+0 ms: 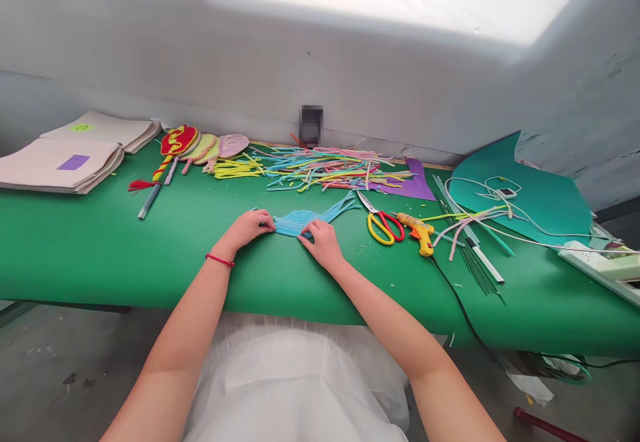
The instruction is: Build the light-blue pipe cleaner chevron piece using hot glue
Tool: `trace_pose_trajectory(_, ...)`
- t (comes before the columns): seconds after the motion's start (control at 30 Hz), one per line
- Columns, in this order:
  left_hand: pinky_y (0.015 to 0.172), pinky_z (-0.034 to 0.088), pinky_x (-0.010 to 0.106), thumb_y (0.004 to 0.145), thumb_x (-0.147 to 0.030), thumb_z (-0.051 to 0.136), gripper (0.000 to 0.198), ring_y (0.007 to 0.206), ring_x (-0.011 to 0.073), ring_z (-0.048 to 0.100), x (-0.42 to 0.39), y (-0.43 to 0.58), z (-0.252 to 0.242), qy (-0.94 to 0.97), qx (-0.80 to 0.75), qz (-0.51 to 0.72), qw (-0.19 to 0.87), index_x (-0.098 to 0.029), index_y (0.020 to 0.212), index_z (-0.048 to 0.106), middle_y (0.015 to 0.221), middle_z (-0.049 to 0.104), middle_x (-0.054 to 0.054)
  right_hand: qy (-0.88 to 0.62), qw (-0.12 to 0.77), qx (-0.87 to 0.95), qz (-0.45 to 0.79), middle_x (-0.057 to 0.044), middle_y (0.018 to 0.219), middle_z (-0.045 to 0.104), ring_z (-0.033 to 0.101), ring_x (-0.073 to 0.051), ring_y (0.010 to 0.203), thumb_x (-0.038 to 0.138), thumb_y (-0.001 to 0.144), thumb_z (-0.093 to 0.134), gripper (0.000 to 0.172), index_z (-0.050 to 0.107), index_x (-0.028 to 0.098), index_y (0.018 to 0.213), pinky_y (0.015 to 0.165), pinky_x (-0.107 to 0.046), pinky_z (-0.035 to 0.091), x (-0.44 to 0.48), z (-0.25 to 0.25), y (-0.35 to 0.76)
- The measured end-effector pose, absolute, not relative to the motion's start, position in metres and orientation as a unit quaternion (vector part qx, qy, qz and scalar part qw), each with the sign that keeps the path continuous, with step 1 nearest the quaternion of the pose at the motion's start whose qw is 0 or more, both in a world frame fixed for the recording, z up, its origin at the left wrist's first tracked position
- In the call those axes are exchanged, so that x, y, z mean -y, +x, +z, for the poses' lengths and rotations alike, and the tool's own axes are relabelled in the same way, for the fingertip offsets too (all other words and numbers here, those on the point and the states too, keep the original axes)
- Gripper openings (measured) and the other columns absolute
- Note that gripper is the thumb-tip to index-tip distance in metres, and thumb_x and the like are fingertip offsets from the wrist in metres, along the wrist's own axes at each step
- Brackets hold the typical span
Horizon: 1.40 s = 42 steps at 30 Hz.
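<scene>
A flat piece of light blue pipe cleaners [295, 221], laid side by side in bent rows, lies on the green table in front of me. Its loose strands [343, 207] fan out to the upper right. My left hand [249, 229], with a red cord bracelet on the wrist, pinches the left end of the piece, fingers curled together. At the lower right edge, the thumb and fingers of my right hand [324, 241] close on the same piece. The fingertips partly cover both edges. Just right of it rest scissors [383, 222] with red and yellow handles.
Behind is a pile of coloured pipe cleaners [330, 169]. Finished fan shapes [180, 141] and paper stacks [65, 162] lie left. A yellow glue gun [419, 232], its cord [457, 295] running off the front edge, a marker [485, 261] and a power strip [600, 262] are right.
</scene>
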State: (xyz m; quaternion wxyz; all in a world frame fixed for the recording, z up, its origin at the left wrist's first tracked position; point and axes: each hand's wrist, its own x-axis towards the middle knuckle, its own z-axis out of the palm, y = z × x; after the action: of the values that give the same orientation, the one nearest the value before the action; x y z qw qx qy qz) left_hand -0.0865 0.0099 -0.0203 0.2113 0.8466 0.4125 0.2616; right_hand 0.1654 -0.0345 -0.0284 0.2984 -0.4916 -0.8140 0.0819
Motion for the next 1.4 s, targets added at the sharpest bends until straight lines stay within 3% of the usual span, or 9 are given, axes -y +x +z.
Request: trace_pose_trajectory(1.4, 0.08, 0.046, 0.03, 0.088, -0.029, 0.05, 0.019, 0.087, 0.0177, 0.06, 0.001, -0.083, -0.012, 0.863, -0.435, 0.21, 0.145, -0.022, 0.086, 0.067, 0.095, 0.065, 0.004, -0.476, 0.305, 0.821, 0.08, -0.005, 0.094, 0.065, 0.057, -0.02, 0.096, 0.029, 0.09, 0.056, 0.01, 0.063, 0.023, 0.094, 0.095, -0.038, 0.035, 0.035, -0.028, 0.168)
